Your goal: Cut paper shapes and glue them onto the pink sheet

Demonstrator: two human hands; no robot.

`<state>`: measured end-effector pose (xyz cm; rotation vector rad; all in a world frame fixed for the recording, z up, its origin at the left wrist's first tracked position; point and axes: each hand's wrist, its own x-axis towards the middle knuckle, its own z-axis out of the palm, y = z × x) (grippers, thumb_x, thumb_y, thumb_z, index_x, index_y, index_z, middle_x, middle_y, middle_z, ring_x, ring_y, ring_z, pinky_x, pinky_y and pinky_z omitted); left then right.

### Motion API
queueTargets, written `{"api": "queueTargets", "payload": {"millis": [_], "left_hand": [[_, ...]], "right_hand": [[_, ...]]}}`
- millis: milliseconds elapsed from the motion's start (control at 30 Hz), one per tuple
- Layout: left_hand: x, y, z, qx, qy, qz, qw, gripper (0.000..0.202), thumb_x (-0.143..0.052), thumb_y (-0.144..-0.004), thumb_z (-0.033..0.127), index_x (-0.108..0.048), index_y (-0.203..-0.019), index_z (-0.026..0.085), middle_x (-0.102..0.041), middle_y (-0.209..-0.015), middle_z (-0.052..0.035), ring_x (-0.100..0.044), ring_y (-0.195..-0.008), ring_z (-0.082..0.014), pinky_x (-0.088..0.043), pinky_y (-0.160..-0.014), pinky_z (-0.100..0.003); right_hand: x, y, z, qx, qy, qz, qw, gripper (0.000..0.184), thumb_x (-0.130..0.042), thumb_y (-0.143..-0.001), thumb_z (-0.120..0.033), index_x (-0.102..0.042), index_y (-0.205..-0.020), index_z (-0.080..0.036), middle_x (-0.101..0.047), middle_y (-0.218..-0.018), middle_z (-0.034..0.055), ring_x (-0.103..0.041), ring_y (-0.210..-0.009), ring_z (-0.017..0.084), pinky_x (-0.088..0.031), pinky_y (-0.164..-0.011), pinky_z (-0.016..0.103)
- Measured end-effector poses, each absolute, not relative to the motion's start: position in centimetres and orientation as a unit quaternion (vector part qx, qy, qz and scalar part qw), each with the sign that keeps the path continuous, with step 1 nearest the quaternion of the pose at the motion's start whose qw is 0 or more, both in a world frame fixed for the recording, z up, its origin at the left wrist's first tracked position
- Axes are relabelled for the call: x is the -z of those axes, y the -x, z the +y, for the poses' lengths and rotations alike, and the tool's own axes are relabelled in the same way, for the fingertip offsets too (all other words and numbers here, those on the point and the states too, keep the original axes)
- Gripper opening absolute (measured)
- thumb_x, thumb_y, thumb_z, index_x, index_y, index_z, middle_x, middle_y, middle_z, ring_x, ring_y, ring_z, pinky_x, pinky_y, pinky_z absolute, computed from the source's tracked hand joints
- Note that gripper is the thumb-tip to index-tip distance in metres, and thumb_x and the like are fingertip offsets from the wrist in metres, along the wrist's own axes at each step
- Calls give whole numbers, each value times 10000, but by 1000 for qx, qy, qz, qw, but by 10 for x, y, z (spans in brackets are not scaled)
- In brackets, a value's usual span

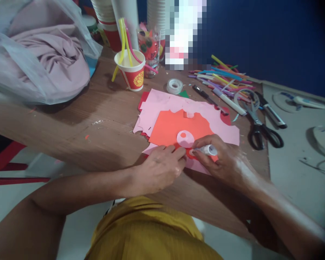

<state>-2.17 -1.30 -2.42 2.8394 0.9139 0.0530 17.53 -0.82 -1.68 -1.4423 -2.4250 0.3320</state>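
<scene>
An orange paper sheet (176, 128) lies on top of pink paper sheets (162, 104) on the wooden table (97, 122). A small pink paper disc (185, 138) rests on the orange sheet. My right hand (222, 160) is closed around a white glue stick (209, 150), whose tip presses a small pink piece just below the disc. My left hand (159, 168) lies with curled fingers on the paper's near edge, its fingertips pinned against the sheet beside the glue stick.
A paper cup with straws (132, 72) stands behind the paper, a tape roll (174, 86) next to it. Black scissors (260, 128), markers (230, 103) and several coloured straws (224, 76) lie at the right. A plastic bag of pink cloth (43, 54) fills the left.
</scene>
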Motion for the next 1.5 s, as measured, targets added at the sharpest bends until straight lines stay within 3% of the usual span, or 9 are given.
{"api": "queueTargets", "payload": {"millis": [433, 867, 1167, 1500], "left_hand": [[28, 23, -13, -26, -950, 303, 74, 218, -363, -858, 141, -572, -917, 133, -532, -919, -84, -512, -829, -210, -441, -691, -347], [27, 21, -13, -18, -952, 298, 71, 191, -377, -840, 110, -555, -905, 131, -532, -934, -88, -512, -828, -198, -450, -716, -344], [30, 22, -12, -33, -952, 296, 68, 193, -377, -845, 127, -569, -858, 134, -528, -889, -84, -518, -819, -211, -454, -685, -351], [28, 21, -12, -29, -954, 290, 63, 186, -394, -821, 98, -562, -894, 130, -530, -909, -78, -515, -818, -207, -458, -679, -336]], "right_hand": [[9, -172, -10, -120, 500, -848, 125, 144, -495, -848, -321, -544, -878, -190, -630, -635, 10, -548, -449, 128, -373, -469, 239], [14, -173, -6, -103, 503, -846, 143, 149, -509, -850, -332, -536, -893, -192, -663, -801, 36, -551, -475, 114, -389, -512, 246], [6, -171, -8, -140, 486, -854, 123, 142, -511, -842, -307, -549, -892, -179, -594, -594, -17, -488, -411, 99, -356, -473, 231], [11, -174, -5, -120, 504, -844, 138, 135, -509, -847, -312, -543, -888, -188, -650, -724, 16, -536, -457, 108, -378, -502, 237]]}}
